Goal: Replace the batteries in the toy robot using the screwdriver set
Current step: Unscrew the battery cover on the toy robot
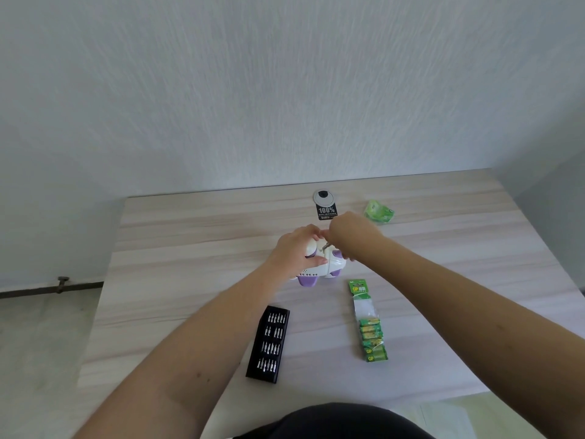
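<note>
A white and purple toy robot (329, 270) lies on the pale wooden table (190, 248), near its middle. My left hand (296, 250) grips the toy's left side, thumb across its body. My right hand (351, 234) holds a thin metal screwdriver (326, 246) whose tip points down at the toy's top; the handle is hidden inside the fingers. A black tray of screwdriver bits (269, 343) lies nearer to me on the left. A strip of green batteries (370, 331) lies on the right, its upper part torn open.
A crumpled green wrapper (379, 211) sits at the back right. A round grey cable port (323, 197) with a black label (327, 213) is at the table's far edge, against the wall. The table's left edge drops to the floor.
</note>
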A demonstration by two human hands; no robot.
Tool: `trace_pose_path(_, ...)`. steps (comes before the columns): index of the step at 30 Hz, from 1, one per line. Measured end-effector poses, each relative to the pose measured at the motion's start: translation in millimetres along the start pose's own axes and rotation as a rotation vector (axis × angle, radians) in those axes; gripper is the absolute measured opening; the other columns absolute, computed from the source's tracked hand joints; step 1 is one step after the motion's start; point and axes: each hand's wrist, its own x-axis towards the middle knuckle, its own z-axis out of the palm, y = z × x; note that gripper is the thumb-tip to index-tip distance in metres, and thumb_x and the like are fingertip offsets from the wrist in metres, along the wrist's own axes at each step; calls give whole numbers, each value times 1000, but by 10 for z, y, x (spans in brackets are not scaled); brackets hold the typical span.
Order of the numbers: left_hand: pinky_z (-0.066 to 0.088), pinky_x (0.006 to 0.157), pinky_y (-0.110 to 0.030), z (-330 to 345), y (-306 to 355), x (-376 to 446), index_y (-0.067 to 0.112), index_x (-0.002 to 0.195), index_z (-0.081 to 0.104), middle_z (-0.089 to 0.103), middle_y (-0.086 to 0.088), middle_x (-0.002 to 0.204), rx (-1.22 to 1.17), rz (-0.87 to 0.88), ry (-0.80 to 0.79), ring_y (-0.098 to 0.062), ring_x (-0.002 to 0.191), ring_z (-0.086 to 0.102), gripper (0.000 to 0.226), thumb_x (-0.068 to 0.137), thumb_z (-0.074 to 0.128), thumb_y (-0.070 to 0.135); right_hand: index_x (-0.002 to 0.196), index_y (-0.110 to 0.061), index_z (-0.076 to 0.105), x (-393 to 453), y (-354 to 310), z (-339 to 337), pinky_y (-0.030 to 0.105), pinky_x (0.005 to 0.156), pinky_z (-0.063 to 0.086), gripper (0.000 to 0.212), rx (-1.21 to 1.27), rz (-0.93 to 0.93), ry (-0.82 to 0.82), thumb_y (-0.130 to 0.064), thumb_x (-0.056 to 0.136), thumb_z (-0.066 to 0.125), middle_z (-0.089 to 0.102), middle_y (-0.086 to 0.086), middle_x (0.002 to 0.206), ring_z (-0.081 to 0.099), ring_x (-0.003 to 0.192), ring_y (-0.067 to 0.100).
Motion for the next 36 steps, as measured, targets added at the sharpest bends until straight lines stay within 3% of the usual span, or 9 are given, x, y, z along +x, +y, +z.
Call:
trace_pose_path(2, 45, 87, -32, 1, -6, 6, 23, 112, 56, 62, 6, 110, 1, -7, -1, -20, 100, 59, 47, 72, 82, 28, 63, -9, 54, 36, -10, 28, 27, 55, 41, 35, 3, -36, 39, -19, 95, 45, 65, 4, 61, 57, 57, 20)
trace_pose_path(7, 44, 80, -31, 2, -7, 22, 21, 108, 56, 63, 4, 104, 16, 1, -3, -22, 95, 59, 45, 72, 82, 27, 108, -10, 63, 14, 48, 34, 32, 79, 46, 21, 2, -165, 54, -11, 90, 55, 65, 10, 107, 58, 103, 25)
trace_pose_path(13, 40, 76, -29, -9, 3, 26, 22, 106, 54, 63, 4, 100, 27, 9, -8, -21, 93, 58, 42, 74, 80, 27, 116, -15, 59, -35, 55, 9, 27, 49, 30, 24, 12, -72, 31, -13, 96, 46, 47, 3, 66, 47, 66, 23)
trace_pose_path(15, 43, 79, -31, 0, -4, 26, 22, 108, 55, 64, 3, 103, 25, -5, -9, -21, 94, 57, 44, 73, 80, 28, 81, -9, 60, -18, 46, 11, 28, 52, 35, 23, -29, -60, 33, -17, 96, 44, 47, 1, 59, 49, 63, 22)
trace_pose_path(17, 46, 81, -33, 7, -7, 27, 25, 106, 54, 63, 3, 104, 24, -9, -4, -21, 94, 57, 44, 72, 81, 30, 68, -9, 51, -1, 17, 28, 29, 61, 39, 28, -52, -98, 66, -18, 94, 46, 54, 3, 66, 54, 73, 25)
trace_pose_path(23, 48, 84, -37, 0, -7, 34, 25, 106, 54, 64, 4, 104, 18, -3, -11, -23, 96, 60, 44, 71, 81, 31, 106, -14, 64, 21, 54, 63, 33, 82, 47, 24, -36, -211, 94, -5, 86, 56, 59, 7, 110, 58, 103, 26)
trace_pose_path(29, 47, 82, -34, -3, -3, 28, 24, 105, 55, 65, 5, 103, 15, 17, 4, -21, 96, 60, 42, 72, 81, 28, 82, -11, 54, 5, 3, 57, 31, 65, 39, 36, -101, -116, 112, -37, 101, 38, 56, 7, 80, 52, 77, 26)
trace_pose_path(33, 45, 81, -32, 8, -13, 25, 23, 104, 55, 63, 6, 102, 4, 7, 8, -21, 94, 58, 41, 72, 81, 28, 63, -10, 44, 47, -16, 71, 28, 56, 35, 39, -111, -91, 103, -25, 99, 43, 59, 9, 81, 49, 69, 25)
trace_pose_path(36, 43, 78, -29, 11, -13, 16, 22, 103, 55, 60, 10, 99, -8, 11, 15, -20, 94, 57, 41, 72, 81, 26, 82, -9, 60, 36, -25, 45, 28, 61, 37, 18, -119, -107, 102, -17, 94, 50, 61, 9, 86, 51, 72, 25)
